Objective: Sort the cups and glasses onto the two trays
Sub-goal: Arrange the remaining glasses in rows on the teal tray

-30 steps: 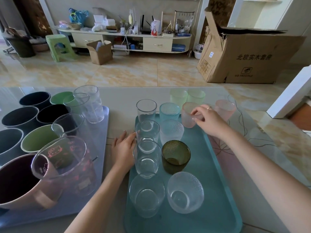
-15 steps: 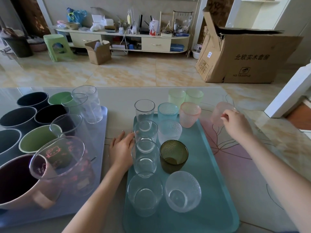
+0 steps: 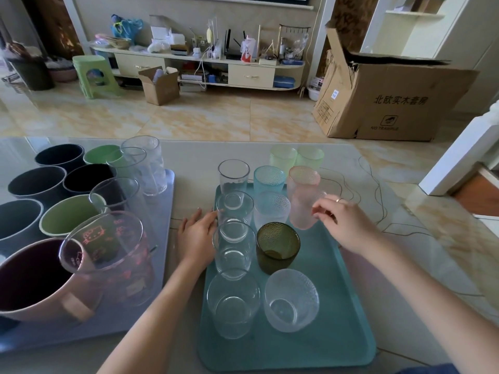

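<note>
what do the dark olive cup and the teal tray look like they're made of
Dark olive cup: see-through tinted glass or hard plastic, judging by its dimpled wall with glossy highlights; which one is unclear. Teal tray: most likely plastic, an opaque, even colour with a smooth satin surface and a rounded raised rim.

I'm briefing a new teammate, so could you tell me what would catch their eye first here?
The right hand holding a pink textured glass over the teal tray, which carries rows of clear and tinted glasses. To the left, a grey tray holds dark and green cups. The left hand rests between the trays.
</note>
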`<state>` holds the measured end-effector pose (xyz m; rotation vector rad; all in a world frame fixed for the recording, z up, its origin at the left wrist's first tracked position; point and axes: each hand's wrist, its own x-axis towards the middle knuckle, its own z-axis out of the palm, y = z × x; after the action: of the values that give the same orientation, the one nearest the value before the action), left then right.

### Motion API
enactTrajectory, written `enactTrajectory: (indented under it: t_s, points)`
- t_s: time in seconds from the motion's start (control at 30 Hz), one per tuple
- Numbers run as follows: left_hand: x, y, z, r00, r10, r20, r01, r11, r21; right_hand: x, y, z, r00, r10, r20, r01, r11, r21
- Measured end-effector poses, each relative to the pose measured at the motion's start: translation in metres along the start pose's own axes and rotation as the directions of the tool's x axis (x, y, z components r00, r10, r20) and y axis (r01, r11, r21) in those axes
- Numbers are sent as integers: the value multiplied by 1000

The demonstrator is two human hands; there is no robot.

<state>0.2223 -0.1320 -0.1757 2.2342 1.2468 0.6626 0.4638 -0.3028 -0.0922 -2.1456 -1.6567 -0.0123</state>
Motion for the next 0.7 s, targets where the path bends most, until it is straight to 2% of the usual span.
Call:
enactTrajectory:
  t_s: [0.1,0.33,0.4,0.47,0.5,0.57,0.63,0.7]
  points:
    - [1,-1,1,1000,-6,-3,6,1000,9,-1,3,8,991,-39,128,52,994,-96]
    - [-1,0,1,1000,-9,-5,9,1000,17,-4,-2,-6,974,21,226,21,983,-181]
    - [-1,-1,1,1000,-11,-8,11,1000,11,-5,-6,-15,982,40,186,-22,995,-99]
    - [0,-1,1,1000,-16,-11,16,1000,11,5,-8,-26,999,44,22,-45,997,55]
    - [0,-1,1,1000,-19,-13,19,1000,10,14,-7,-32,996,51,-69,-47,997,67]
    - [-1,0,1,1000,-23,-16,23,1000,8,42,1,-38,981,103,-166,-108,994,-20]
    - [-1,-2,1,1000,-17,-9,17,1000,13,77,15,-39,972,179,-151,-198,973,-119]
    - [0,-3,2,1000,-18,-6,18,1000,17,110,31,-34,972,233,-43,-237,948,-211]
